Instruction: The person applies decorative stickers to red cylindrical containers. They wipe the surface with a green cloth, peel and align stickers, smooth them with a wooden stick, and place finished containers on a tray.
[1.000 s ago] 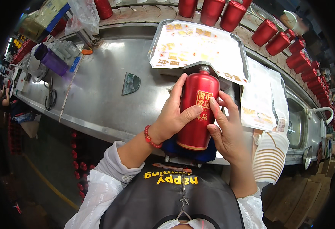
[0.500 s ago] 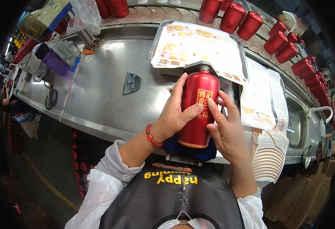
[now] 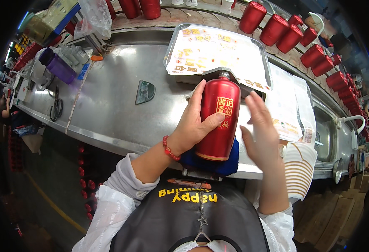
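Note:
A glossy red bottle [image 3: 220, 138] with gold lettering lies on a blue cloth [image 3: 230, 161] before me, its neck pointing away. My left hand [image 3: 197, 124] is wrapped round its left side, the thumb resting on the front below the gold square. Off to the bottle's right, my right hand [image 3: 261, 130] is raised and apart from it, slightly blurred, fingers stretched and nothing visible in them. Beyond the bottle's neck stands a metal tray [image 3: 167, 59] bearing a white sheet [image 3: 218, 50] of gold and red decals.
Red bottles [image 3: 277, 30] stand on a curved conveyor [image 3: 184, 16] behind. Scissors [image 3: 56, 105], a purple bottle [image 3: 58, 65] and a dark scraper-like blade [image 3: 145, 92] lie on the metal table [image 3: 113, 101]. Stacked white cups [image 3: 298, 170] and a sink [image 3: 327, 134] are at right.
My right hand has come off the red bottle and moved to the right. My left hand keeps its hold. Bottles on the conveyor have shifted rightward.

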The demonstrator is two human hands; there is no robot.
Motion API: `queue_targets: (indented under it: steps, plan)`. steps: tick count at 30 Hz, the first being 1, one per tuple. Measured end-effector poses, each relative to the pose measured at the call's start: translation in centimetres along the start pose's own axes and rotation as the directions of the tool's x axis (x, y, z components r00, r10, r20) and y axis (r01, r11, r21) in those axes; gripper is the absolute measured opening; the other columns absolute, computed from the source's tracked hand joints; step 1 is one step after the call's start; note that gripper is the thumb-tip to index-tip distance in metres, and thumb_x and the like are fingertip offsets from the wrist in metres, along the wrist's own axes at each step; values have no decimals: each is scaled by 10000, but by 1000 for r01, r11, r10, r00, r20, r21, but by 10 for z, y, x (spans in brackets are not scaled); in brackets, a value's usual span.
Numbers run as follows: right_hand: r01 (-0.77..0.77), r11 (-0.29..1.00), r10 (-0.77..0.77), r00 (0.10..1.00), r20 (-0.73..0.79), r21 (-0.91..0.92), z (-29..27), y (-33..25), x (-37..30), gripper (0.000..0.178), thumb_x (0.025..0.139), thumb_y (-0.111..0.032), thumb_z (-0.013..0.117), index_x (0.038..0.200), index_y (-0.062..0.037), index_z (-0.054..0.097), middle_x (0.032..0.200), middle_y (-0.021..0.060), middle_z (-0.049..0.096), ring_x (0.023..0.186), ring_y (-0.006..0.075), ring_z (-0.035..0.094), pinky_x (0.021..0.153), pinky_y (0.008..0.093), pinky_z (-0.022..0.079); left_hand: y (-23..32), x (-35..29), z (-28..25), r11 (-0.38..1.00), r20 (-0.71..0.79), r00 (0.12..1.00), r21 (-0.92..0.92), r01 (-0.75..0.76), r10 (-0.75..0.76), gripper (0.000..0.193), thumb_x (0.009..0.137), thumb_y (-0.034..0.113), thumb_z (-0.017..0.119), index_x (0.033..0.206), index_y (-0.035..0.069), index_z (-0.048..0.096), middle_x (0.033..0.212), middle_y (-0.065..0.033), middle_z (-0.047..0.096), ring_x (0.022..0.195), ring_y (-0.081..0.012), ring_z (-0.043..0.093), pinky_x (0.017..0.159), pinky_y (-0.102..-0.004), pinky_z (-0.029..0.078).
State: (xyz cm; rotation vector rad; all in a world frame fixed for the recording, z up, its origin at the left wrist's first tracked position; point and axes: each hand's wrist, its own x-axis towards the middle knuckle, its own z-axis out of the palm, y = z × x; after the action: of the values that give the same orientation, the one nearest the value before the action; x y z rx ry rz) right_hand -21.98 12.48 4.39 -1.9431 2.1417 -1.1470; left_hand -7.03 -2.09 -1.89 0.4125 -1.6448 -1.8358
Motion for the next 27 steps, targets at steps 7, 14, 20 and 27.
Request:
queue_targets:
  steps: [7, 14, 20, 27]
  plan:
    - [390, 891, -411, 910, -47, -233, -9, 11, 78, 150, 846, -79, 694, 891, -72, 552, 783, 95, 620, 728, 305, 642, 606, 388, 495, 10, -3, -3, 998, 59, 998, -57, 39, -36, 1150, 870, 537, 741, 1564, -72, 55, 1520, -280, 361, 1396, -320, 412, 1151, -397, 335]
    - [441, 892, -450, 885, 121, 96, -8, -13, 46, 185, 764, -137, 762, 929, -161, 681, 813, 9, 548, 768, 213, 567, 725, 364, 414, 3, -50, -23, 956, 120, 985, 251, -150, 123, 1165, 880, 674, 616, 1571, -69, 45, 1574, -327, 270, 1489, -402, 269, 1226, -492, 106]
    - [319, 881, -430, 848, 309, 350, -16, -12, 17, 262, 750, -152, 820, 984, -111, 710, 885, 39, 622, 824, 224, 600, 783, 372, 422, 6, -46, -34, 678, 280, 887, 572, -462, 369, 995, 927, 718, 466, 1573, 1, 220, 1574, -198, 365, 1475, -374, 313, 1230, -526, 52]
    - [-59, 967, 41, 996, 77, 246, -19, -3, 24, 158, 821, -101, 770, 917, -22, 674, 753, 119, 650, 648, 260, 640, 610, 350, 494, 19, -39, -31, 442, 457, 780, 647, -622, 429, 764, 953, 673, 464, 1425, 77, 533, 1379, -69, 603, 1351, -271, 457, 1231, -531, 114]
